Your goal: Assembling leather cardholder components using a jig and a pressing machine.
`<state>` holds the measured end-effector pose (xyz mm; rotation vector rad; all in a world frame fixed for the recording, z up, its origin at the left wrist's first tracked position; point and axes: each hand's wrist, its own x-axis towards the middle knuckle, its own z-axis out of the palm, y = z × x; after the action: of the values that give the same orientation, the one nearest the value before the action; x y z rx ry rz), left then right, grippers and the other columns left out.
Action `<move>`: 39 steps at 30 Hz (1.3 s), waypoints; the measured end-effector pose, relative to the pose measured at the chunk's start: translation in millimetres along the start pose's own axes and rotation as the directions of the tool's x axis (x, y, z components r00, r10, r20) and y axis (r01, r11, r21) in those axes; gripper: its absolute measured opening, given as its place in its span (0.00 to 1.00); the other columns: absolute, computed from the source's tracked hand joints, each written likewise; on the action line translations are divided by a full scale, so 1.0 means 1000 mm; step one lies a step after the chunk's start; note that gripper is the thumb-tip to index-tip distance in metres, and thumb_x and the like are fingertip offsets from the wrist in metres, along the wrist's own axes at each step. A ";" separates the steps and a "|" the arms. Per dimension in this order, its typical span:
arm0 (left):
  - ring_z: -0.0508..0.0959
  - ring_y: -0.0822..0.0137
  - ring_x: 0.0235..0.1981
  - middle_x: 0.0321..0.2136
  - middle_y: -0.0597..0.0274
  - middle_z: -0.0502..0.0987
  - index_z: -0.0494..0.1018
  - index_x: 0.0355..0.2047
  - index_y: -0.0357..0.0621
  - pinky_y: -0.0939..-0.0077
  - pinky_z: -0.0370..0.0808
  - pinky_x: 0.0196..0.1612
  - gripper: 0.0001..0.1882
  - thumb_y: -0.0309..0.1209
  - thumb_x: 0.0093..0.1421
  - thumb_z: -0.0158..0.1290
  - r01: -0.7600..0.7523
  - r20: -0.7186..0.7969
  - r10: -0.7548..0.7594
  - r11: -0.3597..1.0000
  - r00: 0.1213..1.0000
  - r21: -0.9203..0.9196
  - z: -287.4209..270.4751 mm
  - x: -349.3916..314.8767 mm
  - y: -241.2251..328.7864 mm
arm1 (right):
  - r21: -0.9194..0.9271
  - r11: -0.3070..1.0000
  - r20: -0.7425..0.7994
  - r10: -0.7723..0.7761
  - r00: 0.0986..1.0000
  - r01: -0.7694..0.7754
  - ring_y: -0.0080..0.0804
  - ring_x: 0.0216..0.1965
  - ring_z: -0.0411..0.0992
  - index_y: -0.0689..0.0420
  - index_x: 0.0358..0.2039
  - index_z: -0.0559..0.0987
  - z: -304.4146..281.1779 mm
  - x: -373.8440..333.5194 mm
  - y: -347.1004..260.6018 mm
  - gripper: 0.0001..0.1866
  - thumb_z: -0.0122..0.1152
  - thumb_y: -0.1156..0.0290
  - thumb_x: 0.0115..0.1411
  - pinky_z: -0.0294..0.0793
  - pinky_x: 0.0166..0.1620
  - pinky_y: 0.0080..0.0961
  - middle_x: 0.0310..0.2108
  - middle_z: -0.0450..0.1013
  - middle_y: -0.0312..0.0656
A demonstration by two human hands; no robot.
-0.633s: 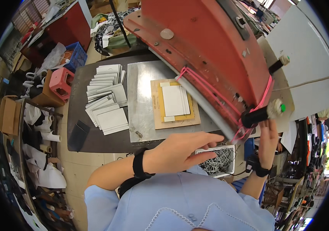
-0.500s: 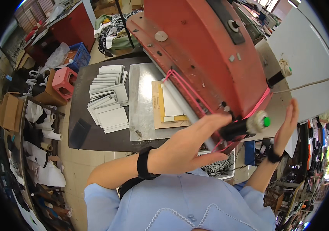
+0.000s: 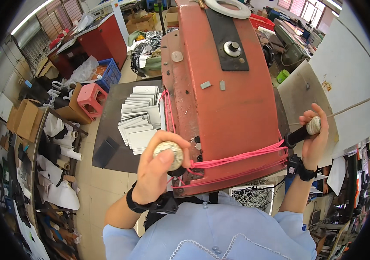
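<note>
The red swing arm of a cutting press [image 3: 237,112] stands before me, its front end close to my body. Pink cord [image 3: 241,154] is wrapped around that end between two handles. My left hand [image 3: 148,180] is closed around the left handle [image 3: 168,146], thumb lying over its pale, tape-wrapped top. At the other side, my right hand [image 3: 315,147] curls around the black right handle [image 3: 296,136], with one finger pointing up. The white panels [image 3: 143,138] lie in overlapping rows left of the arm. The metal plate and the wooden die board are hidden under the arm.
The dark table [image 3: 111,104] holds a small black sheet [image 3: 106,151]. Left of it stand a pink stool [image 3: 92,99], a blue crate [image 3: 109,73] and a rack with rolls [image 3: 59,151]. A white bin of metal pieces [image 3: 254,197] is below the arm. A beige panel [image 3: 304,95] stands at right.
The red press arm has swung left, over the plate and die board, now covering them. My left hand has closed on the left handle, and my right hand has come onto the right handle.
</note>
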<state>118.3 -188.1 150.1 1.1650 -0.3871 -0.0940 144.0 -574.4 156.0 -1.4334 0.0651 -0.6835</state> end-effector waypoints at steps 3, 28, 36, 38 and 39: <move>0.75 0.70 0.31 0.29 0.56 0.74 0.70 0.44 0.34 0.76 0.71 0.39 0.22 0.43 0.62 0.46 0.003 -0.066 -0.002 1.000 0.998 0.013 -0.007 -0.001 0.007 | 0.085 0.996 0.028 0.001 1.000 -0.003 0.28 0.33 0.74 0.63 0.48 0.75 0.015 -0.010 -0.007 0.20 0.48 0.60 0.66 0.72 0.40 0.23 0.30 0.74 0.42; 0.74 0.68 0.31 0.28 0.57 0.72 0.63 0.47 0.39 0.72 0.72 0.41 0.33 0.61 0.63 0.47 -0.091 -0.042 0.097 0.989 0.994 0.117 0.010 -0.003 -0.019 | 0.102 0.994 0.143 -0.050 0.989 0.035 0.25 0.25 0.66 0.65 0.58 0.67 -0.013 0.008 0.020 0.31 0.41 0.48 0.71 0.67 0.34 0.21 0.20 0.66 0.36; 0.67 0.52 0.58 0.58 0.45 0.65 0.48 0.67 0.35 0.63 0.63 0.61 0.48 0.39 0.56 0.65 -0.350 0.394 0.252 0.916 0.884 0.199 0.070 0.023 -0.049 | -0.539 0.803 -0.224 -0.429 0.875 0.255 0.31 0.50 0.70 0.66 0.55 0.72 -0.049 0.053 0.024 0.27 0.48 0.53 0.71 0.64 0.56 0.24 0.46 0.75 0.43; 0.65 0.47 0.61 0.61 0.42 0.61 0.48 0.68 0.36 0.60 0.61 0.63 0.46 0.37 0.57 0.63 -0.461 0.468 0.289 0.832 0.835 0.310 0.080 0.029 -0.051 | -0.638 0.724 -0.207 -0.490 0.847 0.262 0.34 0.59 0.66 0.65 0.58 0.71 -0.025 0.027 0.009 0.28 0.44 0.52 0.72 0.59 0.63 0.28 0.54 0.72 0.48; 0.65 0.47 0.61 0.61 0.42 0.62 0.51 0.67 0.37 0.60 0.62 0.63 0.44 0.37 0.57 0.63 -0.454 0.513 0.232 0.813 0.826 0.364 0.074 0.030 -0.058 | -0.385 0.881 -0.085 -0.329 0.940 0.274 0.35 0.59 0.66 0.65 0.59 0.69 -0.018 0.012 0.013 0.30 0.42 0.50 0.72 0.59 0.63 0.30 0.54 0.72 0.48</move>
<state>128.3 -284.0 129.5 1.5367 -1.0875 0.0692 150.6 -596.1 145.2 -1.7730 0.0895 -1.0806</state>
